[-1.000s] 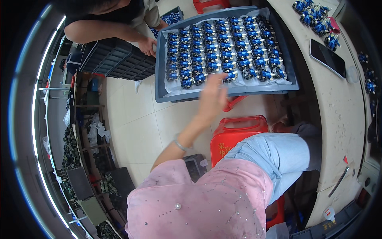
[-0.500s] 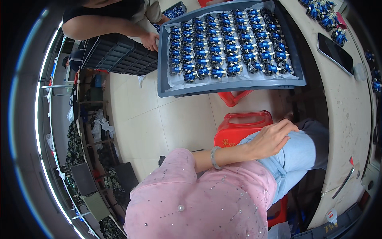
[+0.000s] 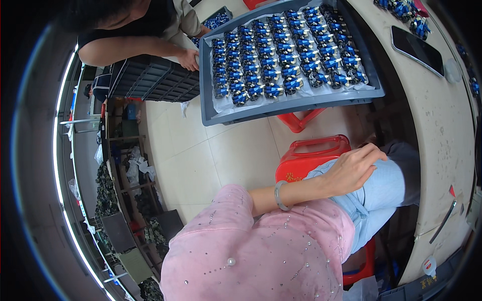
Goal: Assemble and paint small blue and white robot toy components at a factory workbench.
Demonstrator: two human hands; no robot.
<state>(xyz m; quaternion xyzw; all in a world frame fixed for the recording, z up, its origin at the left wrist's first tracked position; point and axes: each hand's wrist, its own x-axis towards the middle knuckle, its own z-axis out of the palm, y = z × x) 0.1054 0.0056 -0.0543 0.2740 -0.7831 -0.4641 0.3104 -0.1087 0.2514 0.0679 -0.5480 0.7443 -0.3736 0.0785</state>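
Note:
My left hand (image 3: 355,169), with a pale bangle on its wrist, lies over my lap above the light blue denim (image 3: 384,181). Its fingers are loosely bent and a little apart, with no object visible in them. My right hand is out of view. Beyond my lap, apart from my hand, is a large grey tray (image 3: 301,104). White lining sheet covers its inside, and rows of small blue-and-black toy-like pieces (image 3: 288,57) stand on it. A co-worker's hand (image 3: 189,59) is at the tray's left edge.
A red plastic stool (image 3: 306,158) stands just past my lap. To the right runs a worktable (image 3: 439,130) bearing a phone (image 3: 417,50), more blue pieces (image 3: 401,10) and a thin dark blade-like tool (image 3: 443,222). Dark stacked crates (image 3: 155,72) stand by the co-worker; loaded shelves (image 3: 125,185) line the left.
The whole view has shifted slightly. The co-worker's head has come lower into view, that hand staying at the tray's edge. My left hand keeps its place over my lap.

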